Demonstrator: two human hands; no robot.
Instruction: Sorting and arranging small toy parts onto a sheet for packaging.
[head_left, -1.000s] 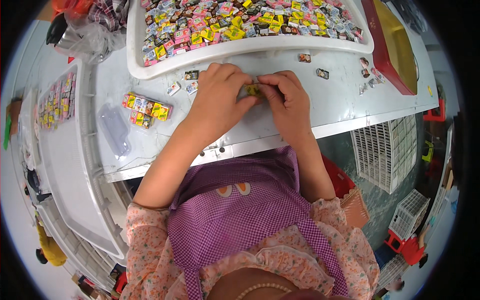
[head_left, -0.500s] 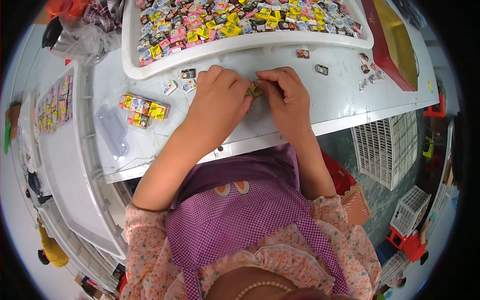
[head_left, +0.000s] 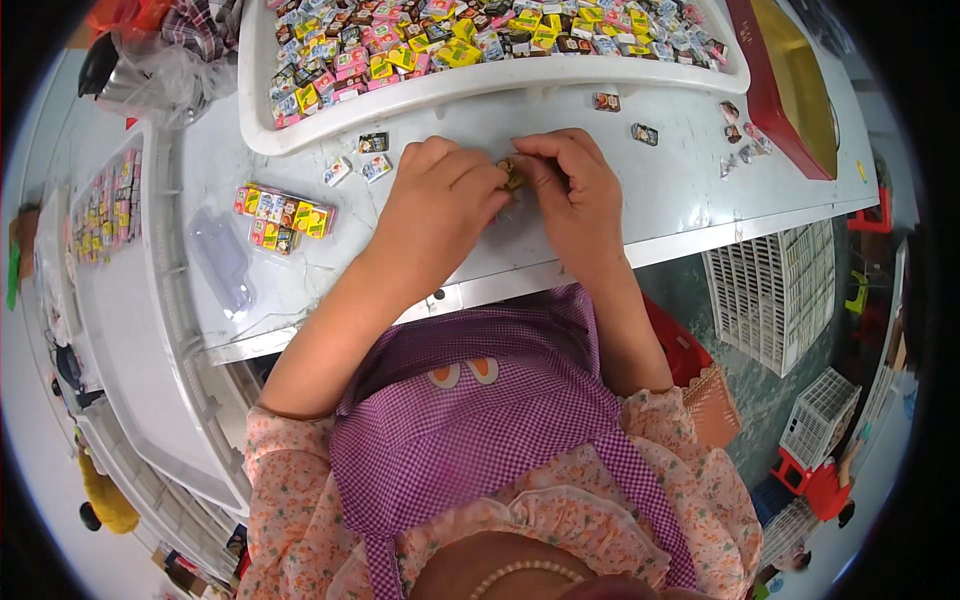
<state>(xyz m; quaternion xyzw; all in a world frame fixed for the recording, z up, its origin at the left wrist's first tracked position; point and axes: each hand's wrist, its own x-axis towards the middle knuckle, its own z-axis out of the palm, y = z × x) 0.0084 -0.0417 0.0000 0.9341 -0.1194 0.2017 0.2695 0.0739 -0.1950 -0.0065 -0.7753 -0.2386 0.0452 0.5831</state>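
One yellowish piece (head_left: 513, 176) between hands (head_left: 443, 200) (head_left: 580, 205)

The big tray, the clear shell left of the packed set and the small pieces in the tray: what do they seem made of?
Big tray: probably moulded plastic, opaque white with a smooth, rounded rim.
Clear shell: likely thin, glossy plastic, see-through with bright highlights.
Small pieces: perhaps printed paper or film outside; colourful, boxy surfaces. Their insides are hidden.
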